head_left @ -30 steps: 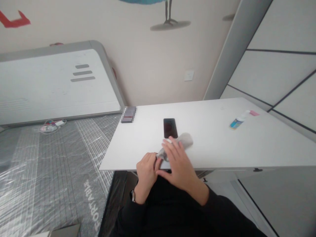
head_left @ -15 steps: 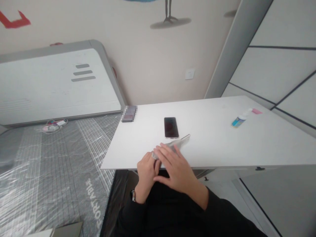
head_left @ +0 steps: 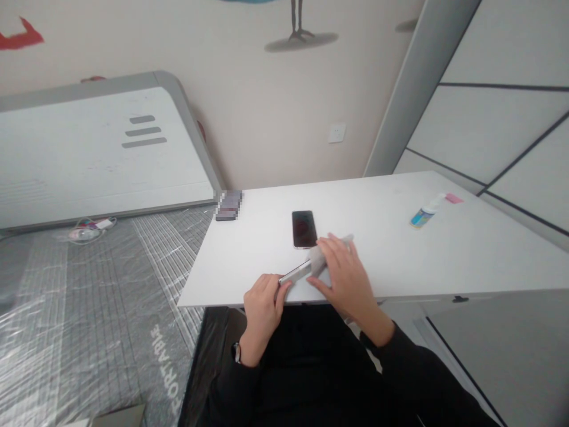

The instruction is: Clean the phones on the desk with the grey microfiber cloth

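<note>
My left hand (head_left: 263, 305) is closed around the near-left end of a thin, flat device (head_left: 295, 273) with a silvery edge, tilted and seen almost edge-on above the front of the table. My right hand (head_left: 349, 284) wraps a light grey cloth (head_left: 316, 260) around the device's farther part, thumb below and fingers on top. The cloth and fingers hide most of that end. Just beyond them a black-screened smartphone (head_left: 304, 229) lies flat on the white table (head_left: 364, 207).
A pump bottle (head_left: 423, 216) with a blue label lies on its side at the right, beside a pink slip (head_left: 454, 198). A pixelated dark stack (head_left: 229, 206) sits at the table's back left corner. Plastic sheeting (head_left: 102, 308) covers the floor at left.
My right hand has slid with the cloth to the right along the device, away from my left hand, baring the device's silvery edge between them. My left hand keeps its hold.
</note>
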A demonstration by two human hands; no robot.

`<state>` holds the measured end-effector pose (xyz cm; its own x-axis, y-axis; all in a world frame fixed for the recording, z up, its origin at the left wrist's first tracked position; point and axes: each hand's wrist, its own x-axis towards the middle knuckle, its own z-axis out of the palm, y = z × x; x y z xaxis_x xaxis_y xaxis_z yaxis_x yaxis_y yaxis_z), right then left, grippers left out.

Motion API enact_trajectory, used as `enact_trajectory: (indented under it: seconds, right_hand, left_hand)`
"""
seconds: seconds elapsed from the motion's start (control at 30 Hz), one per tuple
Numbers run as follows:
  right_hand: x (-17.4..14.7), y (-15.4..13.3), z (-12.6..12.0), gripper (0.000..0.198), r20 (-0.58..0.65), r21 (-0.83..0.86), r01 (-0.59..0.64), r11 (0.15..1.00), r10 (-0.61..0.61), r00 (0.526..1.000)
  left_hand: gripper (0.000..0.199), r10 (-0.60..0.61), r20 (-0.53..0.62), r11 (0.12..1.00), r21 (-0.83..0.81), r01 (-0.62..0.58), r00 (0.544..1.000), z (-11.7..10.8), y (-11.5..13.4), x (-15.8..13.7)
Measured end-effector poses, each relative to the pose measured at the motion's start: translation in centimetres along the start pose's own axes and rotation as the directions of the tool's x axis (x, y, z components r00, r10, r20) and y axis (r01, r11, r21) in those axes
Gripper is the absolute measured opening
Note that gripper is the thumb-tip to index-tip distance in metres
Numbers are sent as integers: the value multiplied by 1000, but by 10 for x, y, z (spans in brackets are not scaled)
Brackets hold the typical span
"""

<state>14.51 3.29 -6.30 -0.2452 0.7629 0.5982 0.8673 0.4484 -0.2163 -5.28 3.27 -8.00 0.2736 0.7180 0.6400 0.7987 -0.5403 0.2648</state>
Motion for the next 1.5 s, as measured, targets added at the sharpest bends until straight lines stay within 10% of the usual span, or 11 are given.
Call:
enact_trajectory:
  seconds: [0.1,0.27,0.47,0.67,0.83,1.03,1.2,1.33,1.5]
  right_hand:
    - [0,-5,0,83,-38,2,-38,999,38,999]
    - [0,-36,5,83,115,123,217,968,-231,966]
    - [3,9,4,81,-62,-18,-88,996,87,994]
    - [-3,-35,8,91,164,116,231,966,-248,955]
    - [-1,1,5,94,103,-30,26,999,-22,994]
    - [-14,-2,10,106,282,100,242,965,-261,923]
    - [-15,18,9,101,215,-52,60,997,-48,975]
    - [-14,19,2,96,301,97,230,968,-249,920]
    - [-15,17,-1,87,233,-6,94,996,-90,968]
  left_hand:
    - [28,10,-14,1000,4,-10,1000,1,1,1]
    - [33,12,-29,1000,-4,-13,999,3,-4,-2]
    - [29,-34,9,999,-6,34,999,1,1,-1]
    - [32,-52,14,998,-20,52,999,2,-3,-2]
    - [31,-121,50,991,-45,123,991,-2,0,2]
    - [23,-211,164,961,-145,235,964,-3,-2,6]
    - [37,-210,244,938,-222,265,947,-3,-8,10]
    - [41,-200,316,945,-188,267,928,-7,-9,16]
    - [60,-93,370,965,-194,175,924,-11,-4,22]
